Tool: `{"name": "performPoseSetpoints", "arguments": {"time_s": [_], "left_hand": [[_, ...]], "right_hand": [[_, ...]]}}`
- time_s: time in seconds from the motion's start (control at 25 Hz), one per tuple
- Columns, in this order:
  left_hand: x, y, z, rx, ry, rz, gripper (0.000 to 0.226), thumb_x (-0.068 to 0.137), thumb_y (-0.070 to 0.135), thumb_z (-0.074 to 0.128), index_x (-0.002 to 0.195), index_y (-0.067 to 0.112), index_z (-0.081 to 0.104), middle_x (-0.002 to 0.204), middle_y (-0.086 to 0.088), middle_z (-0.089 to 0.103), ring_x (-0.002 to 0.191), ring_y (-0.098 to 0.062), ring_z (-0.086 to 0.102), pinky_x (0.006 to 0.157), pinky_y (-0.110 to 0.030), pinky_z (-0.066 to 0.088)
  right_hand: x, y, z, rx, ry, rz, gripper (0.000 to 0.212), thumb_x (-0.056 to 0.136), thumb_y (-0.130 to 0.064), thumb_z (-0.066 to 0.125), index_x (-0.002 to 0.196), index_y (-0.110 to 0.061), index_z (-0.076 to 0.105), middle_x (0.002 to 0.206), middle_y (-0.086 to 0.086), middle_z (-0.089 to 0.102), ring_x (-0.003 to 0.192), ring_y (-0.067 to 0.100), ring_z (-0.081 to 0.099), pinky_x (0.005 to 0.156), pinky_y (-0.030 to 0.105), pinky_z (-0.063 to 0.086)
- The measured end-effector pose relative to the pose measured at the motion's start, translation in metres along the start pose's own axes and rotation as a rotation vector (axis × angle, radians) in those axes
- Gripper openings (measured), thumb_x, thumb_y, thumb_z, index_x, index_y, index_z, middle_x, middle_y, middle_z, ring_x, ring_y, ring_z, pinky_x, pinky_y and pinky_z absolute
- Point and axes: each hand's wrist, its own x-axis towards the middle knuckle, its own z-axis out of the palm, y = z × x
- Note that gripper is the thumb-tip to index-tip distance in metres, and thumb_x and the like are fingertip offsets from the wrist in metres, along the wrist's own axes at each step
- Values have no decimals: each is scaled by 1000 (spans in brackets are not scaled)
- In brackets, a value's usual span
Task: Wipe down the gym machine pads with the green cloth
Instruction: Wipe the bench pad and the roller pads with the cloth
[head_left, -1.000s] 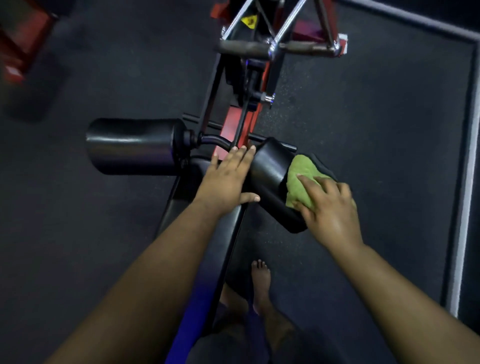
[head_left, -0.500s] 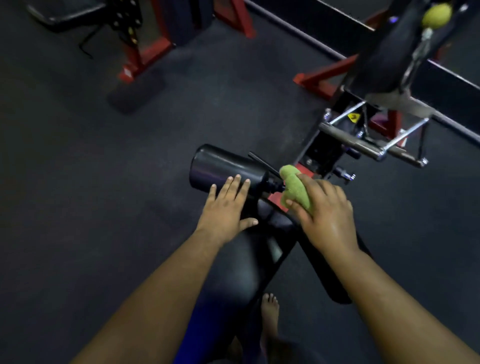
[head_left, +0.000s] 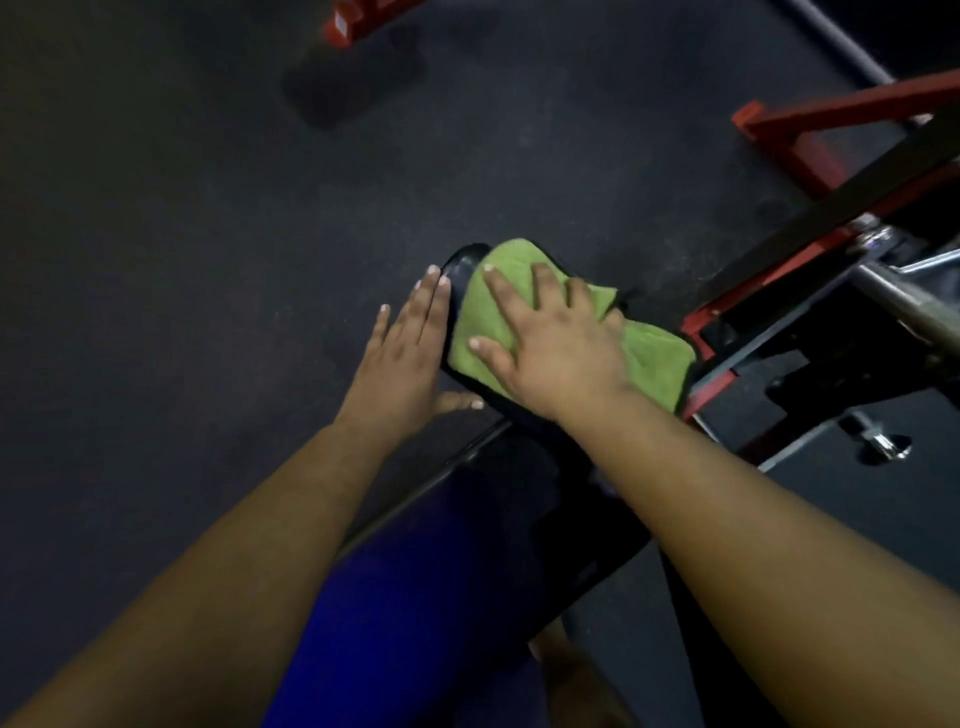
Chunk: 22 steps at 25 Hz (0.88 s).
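Rubber floor (head_left: 182, 234) lies dark around red frame (head_left: 810, 140).

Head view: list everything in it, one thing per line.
green cloth: one, green, spread over the roller pad under the right hand.
roller pad: one, black, centre, mostly covered.
bench pad: one, black with a blue sheen, below the roller.
machine frame: one, red and black, right side.
steel bar: one, silver, right edge.
floor: dark, all around.
left hand: flat against the roller's left end.
right hand: flat, pressing the cloth.
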Motion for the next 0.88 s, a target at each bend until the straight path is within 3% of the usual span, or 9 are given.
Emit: {"name": "performPoseSetpoints", "arguments": {"time_s": [0.12, 0.2, 0.4, 0.56, 0.64, 0.76, 0.88], "left_hand": [[8, 0, -4, -73, -26, -64, 148, 57, 76, 74, 160, 9, -10, 170, -3, -8, 156, -15, -7, 127, -49, -1], [16, -1, -11, -82, -49, -38, 151, 52, 78, 74, 161, 11, -6, 171, -2, -6, 156, -15, -6, 127, -52, 0], [35, -10, -25, 54, -69, 73, 147, 53, 83, 71, 161, 16, -2, 171, -3, -4, 157, -20, 3, 126, -57, 3], [54, -12, -41, 104, -161, 158, 144, 51, 89, 68, 161, 20, 5, 170, -3, 4, 155, -22, 17, 125, -58, 4], [67, -11, -50, 71, -197, 165, 140, 52, 90, 68, 160, 22, 10, 170, -1, 10, 155, -19, 15, 124, -59, 2], [63, -14, -49, -111, -107, 106, 125, 63, 87, 64, 160, 23, 19, 170, 1, 13, 156, -16, 10, 126, -55, 7], [19, -26, -20, -110, 7, 176, 131, 66, 82, 68, 162, 18, 7, 171, -3, 0, 157, -20, 6, 126, -53, 11]], "right_hand": [[40, -11, -17, 111, -143, -51, 74, 91, -79, 30, 155, -50, 5, 165, 4, 19, 144, 37, 28, 103, 64, 35], [18, 11, -18, 67, -166, -71, 74, 92, -77, 31, 155, -51, 4, 165, 3, 18, 146, 34, 26, 105, 62, 35], [-97, 64, -7, 32, -6, 6, 67, 94, -71, 36, 156, -47, 21, 159, 3, 32, 138, 33, 37, 98, 56, 43], [-57, 39, -1, 11, -43, 133, 66, 95, -72, 30, 154, -50, 13, 163, -1, 24, 143, 33, 27, 101, 62, 35], [-29, 23, -3, 23, -11, 186, 63, 95, -72, 23, 153, -47, 18, 159, -1, 31, 138, 33, 32, 99, 61, 34], [3, 8, -9, 34, -20, 218, 61, 96, -71, 22, 151, -45, 26, 151, 2, 44, 131, 34, 43, 97, 59, 35], [7, 11, -12, 70, -40, 153, 64, 96, -72, 23, 153, -44, 24, 154, 1, 41, 134, 33, 41, 99, 58, 35]]}}
